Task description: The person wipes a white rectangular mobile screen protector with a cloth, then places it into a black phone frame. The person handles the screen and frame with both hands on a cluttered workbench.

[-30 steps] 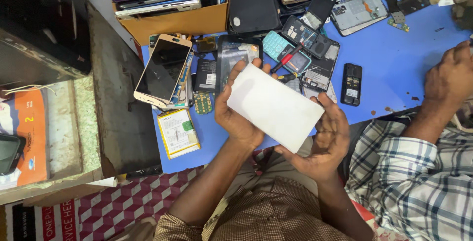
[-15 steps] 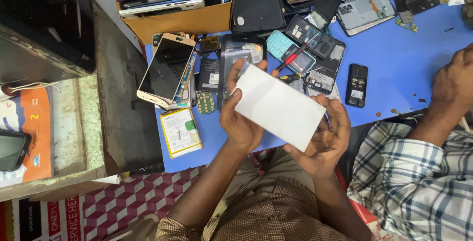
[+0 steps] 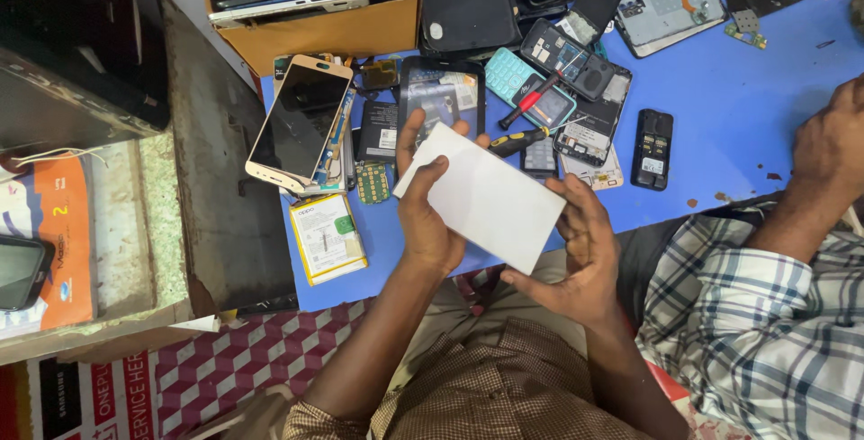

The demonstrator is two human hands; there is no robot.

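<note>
The head view looks down on a blue table (image 3: 774,107) crowded with phone parts; in front of it, above the lap, both hands hold a white flat box (image 3: 481,197), tilted so that one corner points to the table and the opposite one to the body. The left hand (image 3: 427,215) grips the near left edge, thumb on the top face and fingers curled under; the right hand (image 3: 585,246) holds the lower right corner, thumb on the top and palm below; so both hands are closed on the box and not spread.

The box seems light and stiff, probably thin cardboard; its surface is smooth and may slip a little, so the best hold is on the edges and corners, as it is now; pressing the middle could dent it.

Just behind the box lie a screwdriver (image 3: 533,98) with red handle on a teal keypad phone (image 3: 515,76), another tool with yellow-black handle (image 3: 517,141), and a dark keypad phone (image 3: 652,148); to the left a gold phone (image 3: 300,123) lies with screen up, and a battery (image 3: 326,237) with yellow rim is near the table edge; a cardboard box (image 3: 333,31) at the back holds stacked phones. At the right, another person's hand (image 3: 832,148) and checked sleeve (image 3: 765,314) rest by the table.
</note>
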